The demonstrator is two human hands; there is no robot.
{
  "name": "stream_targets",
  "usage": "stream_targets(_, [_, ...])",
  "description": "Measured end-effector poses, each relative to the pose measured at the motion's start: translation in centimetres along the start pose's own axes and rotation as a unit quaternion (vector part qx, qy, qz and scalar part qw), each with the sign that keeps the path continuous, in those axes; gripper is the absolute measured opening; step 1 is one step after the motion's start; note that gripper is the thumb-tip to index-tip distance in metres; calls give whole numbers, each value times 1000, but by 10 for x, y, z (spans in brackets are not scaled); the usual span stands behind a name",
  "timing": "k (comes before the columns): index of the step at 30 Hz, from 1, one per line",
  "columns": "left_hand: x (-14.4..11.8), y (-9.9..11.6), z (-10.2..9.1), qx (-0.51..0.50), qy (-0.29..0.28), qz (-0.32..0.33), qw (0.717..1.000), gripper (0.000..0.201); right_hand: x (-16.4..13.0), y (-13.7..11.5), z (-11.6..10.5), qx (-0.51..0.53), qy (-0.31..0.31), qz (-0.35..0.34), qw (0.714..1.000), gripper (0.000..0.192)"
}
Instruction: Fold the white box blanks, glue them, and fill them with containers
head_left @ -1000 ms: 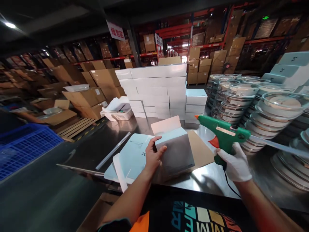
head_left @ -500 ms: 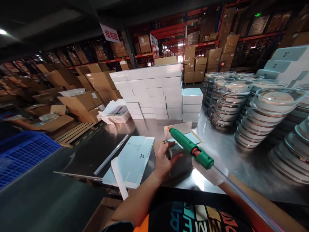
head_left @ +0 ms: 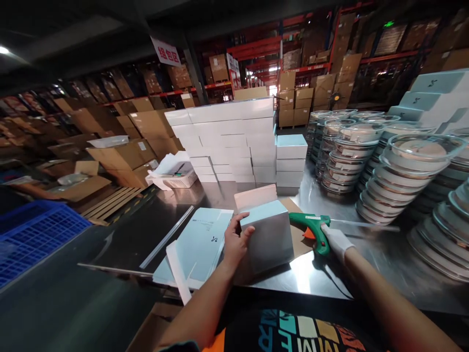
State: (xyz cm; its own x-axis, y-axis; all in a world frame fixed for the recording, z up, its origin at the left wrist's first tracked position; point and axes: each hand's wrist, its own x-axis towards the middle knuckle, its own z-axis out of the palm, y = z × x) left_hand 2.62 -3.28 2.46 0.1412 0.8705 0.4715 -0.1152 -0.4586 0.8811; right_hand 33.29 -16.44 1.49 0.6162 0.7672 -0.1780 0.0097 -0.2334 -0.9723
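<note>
A pale blue and white carton (head_left: 270, 240) stands in front of me with a flap raised at its far side. My left hand (head_left: 235, 242), bare, grips its left edge, thumb on the near face and fingers near the top corner. To the carton's right, my white-gloved right hand (head_left: 336, 241) holds a green hot glue gun (head_left: 317, 226) by its handle. The nozzle end points left and is hidden behind the carton. A long clear glue stick (head_left: 366, 224) sticks out of the gun's back, and the orange trigger (head_left: 309, 234) shows below the body.
Flat pale blue carton blanks (head_left: 200, 239) lie at my left on the metal table (head_left: 124, 244). Behind the work stands a wall of stacked white boxes (head_left: 227, 142). Stacked round lidded containers (head_left: 395, 181) fill the right. A white basket (head_left: 183, 180) and a blue crate (head_left: 36, 239) are leftward.
The glue gun has swung from above the carton to its right side and lower. The carton now stands turned up, with its near face toward me, and my left hand has moved onto its left edge.
</note>
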Motion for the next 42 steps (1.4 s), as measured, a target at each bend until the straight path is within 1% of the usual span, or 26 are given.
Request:
stream_targets(2, [1,-2,-2,10,1,0,1000,77,3,-7,-5,-48,36,-20,998,37])
stream_targets(4, [2,-4,-2,17,-1,8,1000,77,1,-20,4,-75,47,-70,994,32])
stream_targets(5, [2,-5,-2,19,-5,13,1000,77,-1,-29,14,-64,28,-102,992,34])
stream_targets(6, [2,-7,-1,20,-10,18,1000,75,-3,-37,28,-40,-5,-133,990,44])
stream_targets(7, [3,-8,0,22,-15,22,999,74,-5,-45,43,-6,-52,-156,986,55])
stream_targets(9, [3,-10,2,19,-33,26,999,72,-7,-58,74,29,-126,-195,972,66])
stream_targets(11, [2,-14,3,12,-53,30,998,70,-5,-64,95,13,-156,-235,959,61])
stream_targets(12, [1,-16,3,9,-59,38,998,69,-3,-65,100,1,-160,-258,953,58])
stream_targets(15, [-1,-24,6,1,-40,88,995,62,4,-58,96,-21,-172,-333,927,51])
stream_targets(17, [-1,-27,9,-44,-11,114,992,59,8,-49,84,-41,-185,-392,900,51])
stream_targets(19, [3,-27,10,-97,-7,129,987,59,9,-40,73,-53,-195,-453,868,50])
stream_targets(20, [7,-25,9,-105,-30,144,984,56,7,-36,70,-53,-201,-480,853,47])
stream_targets(22, [16,-19,3,-73,-118,191,972,45,-1,-32,67,-50,-218,-516,827,33])
stream_targets(24, [25,-11,-4,-34,-203,246,947,32,-10,-33,68,-49,-230,-532,813,29])
stream_targets(26, [29,-5,-11,-34,-238,284,928,24,-16,-37,70,-51,-232,-546,804,37])
stream_targets(28, [29,-2,-14,-50,-236,298,924,23,-19,-40,70,-55,-238,-555,795,40])
stream_targets(30, [24,-3,-14,-53,-235,299,923,25,-22,-37,69,-64,-236,-547,801,36])
stream_targets(31, [21,-5,-14,-47,-237,298,923,25,-23,-33,69,-74,-226,-531,814,37])
stream_targets(32, [19,-8,-14,-40,-239,295,925,25,-26,-27,69,-92,-211,-502,833,45])
stream_targets(33, [18,-12,-15,-29,-235,281,930,28,-29,-20,70,-115,-193,-463,857,62])
stream_targets(35, [21,-23,-22,-7,-203,218,955,54,-33,-5,74,-150,-167,-366,903,92])
stream_targets(36, [26,-28,-29,11,-171,170,970,72,-33,1,76,-149,-161,-320,921,96])
stream_targets(38, [42,-37,-53,76,-99,70,990,99,-26,0,76,-96,-150,-252,951,87])
stream_targets(39, [52,-40,-70,143,-64,26,987,101,-17,-9,72,-55,-133,-227,963,83])
stream_targets(40, [62,-42,-90,241,-51,-16,969,99,-4,-23,67,-13,-103,-208,973,80])
stream_targets(42, [78,-48,-132,432,-59,-63,898,97,32,-67,49,63,-16,-197,978,77])
